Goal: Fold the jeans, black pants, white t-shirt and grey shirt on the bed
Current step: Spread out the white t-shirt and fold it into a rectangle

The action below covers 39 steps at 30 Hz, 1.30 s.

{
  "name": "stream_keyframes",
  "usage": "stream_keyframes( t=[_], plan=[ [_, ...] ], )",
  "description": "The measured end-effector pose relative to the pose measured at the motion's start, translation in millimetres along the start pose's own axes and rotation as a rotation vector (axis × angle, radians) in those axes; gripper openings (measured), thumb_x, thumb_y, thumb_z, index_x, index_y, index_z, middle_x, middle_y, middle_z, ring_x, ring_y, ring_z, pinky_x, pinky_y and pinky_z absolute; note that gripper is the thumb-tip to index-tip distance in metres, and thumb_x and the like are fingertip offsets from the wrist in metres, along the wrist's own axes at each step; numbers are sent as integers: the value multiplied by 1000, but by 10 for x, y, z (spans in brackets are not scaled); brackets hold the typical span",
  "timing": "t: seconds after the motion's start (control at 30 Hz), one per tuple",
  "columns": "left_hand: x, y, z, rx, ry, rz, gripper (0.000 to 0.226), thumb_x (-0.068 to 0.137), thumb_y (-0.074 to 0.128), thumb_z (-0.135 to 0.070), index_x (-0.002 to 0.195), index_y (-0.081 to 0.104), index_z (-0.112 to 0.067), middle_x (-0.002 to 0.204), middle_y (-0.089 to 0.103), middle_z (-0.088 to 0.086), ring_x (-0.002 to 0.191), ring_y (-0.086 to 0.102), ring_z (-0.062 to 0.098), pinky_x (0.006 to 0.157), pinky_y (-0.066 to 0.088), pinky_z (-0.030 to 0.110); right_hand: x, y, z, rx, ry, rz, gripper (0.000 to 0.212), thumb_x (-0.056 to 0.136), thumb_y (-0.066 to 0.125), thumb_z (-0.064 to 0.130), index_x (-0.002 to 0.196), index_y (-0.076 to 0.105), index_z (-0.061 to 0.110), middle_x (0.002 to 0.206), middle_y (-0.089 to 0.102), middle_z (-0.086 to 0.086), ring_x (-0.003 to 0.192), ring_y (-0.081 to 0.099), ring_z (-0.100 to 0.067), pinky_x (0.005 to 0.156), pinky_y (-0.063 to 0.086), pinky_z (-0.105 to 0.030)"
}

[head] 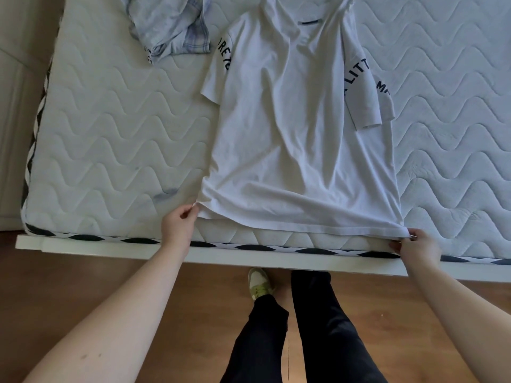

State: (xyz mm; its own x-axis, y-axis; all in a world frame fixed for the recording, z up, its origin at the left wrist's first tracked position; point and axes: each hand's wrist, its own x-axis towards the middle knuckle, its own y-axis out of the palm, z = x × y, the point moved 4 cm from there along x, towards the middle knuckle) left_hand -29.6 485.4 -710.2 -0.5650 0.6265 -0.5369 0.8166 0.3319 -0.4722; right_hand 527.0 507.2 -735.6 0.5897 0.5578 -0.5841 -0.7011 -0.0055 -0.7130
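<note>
A white t-shirt (pixel 293 128) with dark lettering on both sleeves lies spread flat on the quilted mattress (pixel 110 128), collar away from me and hem at the near edge. My left hand (pixel 179 225) pinches the hem's left corner. My right hand (pixel 414 244) pinches the hem's right corner, so the hem is stretched between the two. A crumpled light grey-blue checked shirt (pixel 168 26) sits at the far left of the bed, partly cut off by the top of the view. Jeans and black pants do not show on the bed.
The white bed frame (pixel 83 246) runs along the mattress's near edge, above a wooden floor (pixel 69 286). My legs in dark trousers (pixel 318 327) and a light shoe (pixel 258 283) stand close to the frame. Bare mattress lies left and right of the t-shirt.
</note>
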Motion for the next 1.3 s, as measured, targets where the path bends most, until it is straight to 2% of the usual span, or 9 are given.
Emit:
stream_keyframes(
  t=[0.13,0.23,0.5,0.73,0.87,0.93,1.03,1.13,1.3],
  plan=[
    [-7,32,-4,197,106,-6,27,80,75,-21,101,66,-35,97,68,-14,91,63,8,83,48,27,-30,-20,12,-32,-22,-2,28,88,48,9,106,63,22,75,68,7,87,65,-27,69,52,-38],
    [-33,-27,-78,314,128,-126,32,85,64,-12,115,65,-21,101,66,-7,91,59,15,80,45,30,-93,-85,42,-21,-47,-6,31,89,41,9,106,63,22,74,71,2,82,68,-22,62,49,-34],
    [-227,-380,-655,459,212,-248,31,88,45,2,111,61,-10,102,64,11,90,56,33,71,41,36,-259,-727,436,-33,-147,-91,19,92,42,14,99,59,11,78,68,-5,71,60,-28,52,38,-29],
    [-470,-561,-1476,321,261,-176,25,92,45,2,110,50,-15,74,59,-2,62,57,17,53,41,30,-550,-1452,858,141,-200,-159,20,94,45,11,103,57,24,72,71,0,72,68,-18,58,44,-31],
    [-536,-729,-2127,264,323,-135,24,93,46,0,106,53,-19,84,67,8,64,66,19,53,43,27,-644,-1835,1214,367,-186,-148,21,95,51,9,106,62,23,71,73,-2,64,71,-10,38,45,-24],
    [-591,-806,-2515,222,339,-114,25,91,46,3,103,56,-17,85,68,10,64,66,21,55,43,26,-696,-2029,1488,500,-174,-85,22,95,51,5,106,65,18,82,73,-12,75,73,-21,46,56,-22],
    [-635,-943,-3186,180,388,-97,27,90,46,5,96,60,-17,86,68,11,61,66,17,52,47,23,-742,-2340,1971,654,-194,-39,24,94,52,3,95,69,20,85,71,-13,79,71,-25,61,56,-18],
    [-622,-1089,-3867,140,446,-77,29,88,46,7,95,66,-13,83,68,12,48,64,7,45,44,11,-780,-2705,2516,753,-236,-51,21,94,54,4,94,71,17,83,69,-11,75,68,-21,56,56,-14],
    [-567,-1296,-4969,-16,452,-49,29,93,44,6,110,67,0,75,64,13,45,60,9,52,50,22,-864,-3422,3449,832,-369,-89,18,93,56,2,94,71,11,78,66,-9,66,62,-18,52,54,-13]
  ],
)
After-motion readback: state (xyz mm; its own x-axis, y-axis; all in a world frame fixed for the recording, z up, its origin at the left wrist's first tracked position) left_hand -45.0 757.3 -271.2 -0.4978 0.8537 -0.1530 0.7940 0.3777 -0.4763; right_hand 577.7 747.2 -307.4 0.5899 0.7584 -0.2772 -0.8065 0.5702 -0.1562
